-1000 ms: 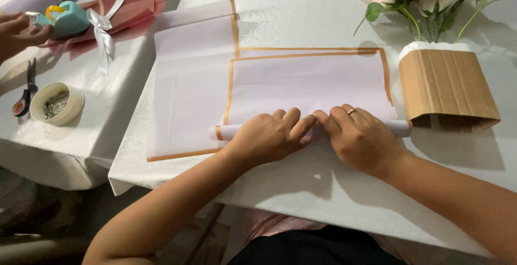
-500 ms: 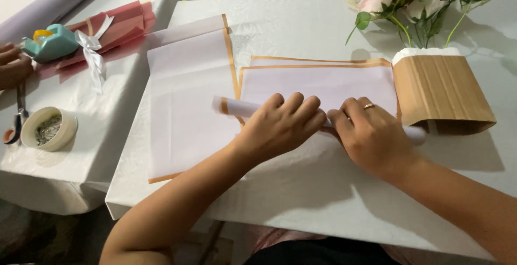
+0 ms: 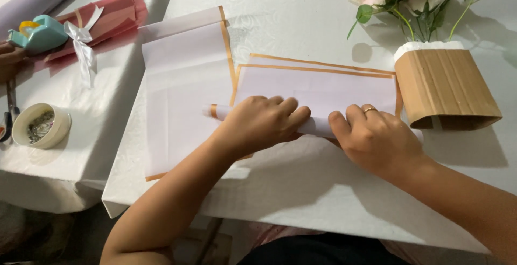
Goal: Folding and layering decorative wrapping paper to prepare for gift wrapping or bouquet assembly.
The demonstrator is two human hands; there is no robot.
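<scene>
Paper roll (image 3: 318, 126) on table (image 3: 301, 189) (vase (image 3: 447, 84) right)

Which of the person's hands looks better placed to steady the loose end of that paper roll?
Probably the left hand. It rests on the rolled paper close to the roll's free end, which sticks out just beyond its knuckles. The right hand presses the roll farther along, near the brown corrugated wrap.
</scene>
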